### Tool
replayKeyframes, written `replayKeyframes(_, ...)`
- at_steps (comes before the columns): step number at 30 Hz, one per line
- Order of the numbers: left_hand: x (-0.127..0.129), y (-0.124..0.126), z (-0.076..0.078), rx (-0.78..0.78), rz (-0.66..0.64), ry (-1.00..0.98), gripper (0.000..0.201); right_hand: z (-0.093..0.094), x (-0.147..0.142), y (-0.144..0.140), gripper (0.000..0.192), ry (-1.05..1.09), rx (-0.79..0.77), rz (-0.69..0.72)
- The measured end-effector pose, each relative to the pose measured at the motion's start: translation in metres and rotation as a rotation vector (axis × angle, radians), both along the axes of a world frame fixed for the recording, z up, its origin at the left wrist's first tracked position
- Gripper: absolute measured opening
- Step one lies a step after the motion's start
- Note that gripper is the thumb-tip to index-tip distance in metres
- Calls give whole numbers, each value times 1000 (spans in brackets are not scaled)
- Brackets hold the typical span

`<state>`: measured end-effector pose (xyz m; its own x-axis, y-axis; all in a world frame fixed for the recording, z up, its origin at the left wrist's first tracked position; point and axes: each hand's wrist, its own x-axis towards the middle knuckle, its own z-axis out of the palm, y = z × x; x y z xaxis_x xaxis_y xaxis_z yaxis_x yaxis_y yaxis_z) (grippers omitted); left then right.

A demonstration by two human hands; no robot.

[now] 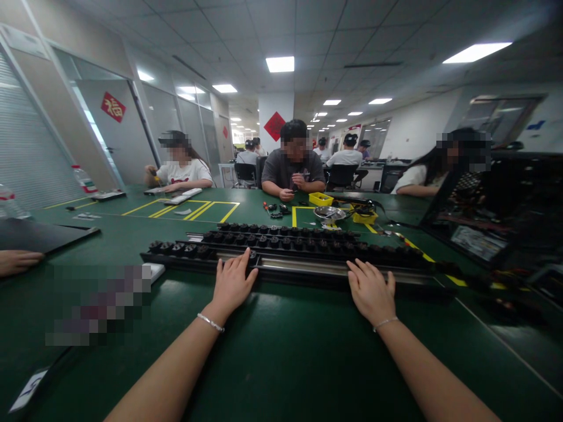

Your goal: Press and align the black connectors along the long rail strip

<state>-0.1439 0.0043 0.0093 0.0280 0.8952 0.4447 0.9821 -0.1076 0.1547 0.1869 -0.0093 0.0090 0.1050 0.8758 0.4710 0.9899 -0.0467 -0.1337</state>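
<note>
Two bare hands lie flat on the near edge of a long black rail (308,271) that crosses the green table (281,351) from left to right. The left hand (231,282) has its fingers stretched out and released, the tips touching the rail's metal strip and one black knob. The right hand (372,291) rests in the same way further right, fingers loose, grasping nothing. Between the hands and the near table edge the green surface is free. At far left another person's hand (17,261) lies on the table beside a dark flat board (41,234). Behind the rail stands a second black rail (281,233) with knobs. Further back, a metal bowl (329,213) and two yellow bins (321,199) stand near yellow floor-tape lines; their contents I cannot tell. Several people sit at the far side under ceiling lights.
</note>
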Motion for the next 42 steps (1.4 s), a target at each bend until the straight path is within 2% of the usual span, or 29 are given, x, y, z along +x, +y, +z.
replayKeyframes(18, -2, 2, -2, 19, -18, -77, 52, -3, 1, 2, 47, -20, 20, -1)
replayKeyframes(27, 2, -3, 0, 37, -64, -28, 52, -2, 0, 1, 48, -9, 22, 6)
replayKeyframes(42, 3, -3, 0, 25, -59, -26, 52, 3, -2, -1, 49, 2, -16, 0)
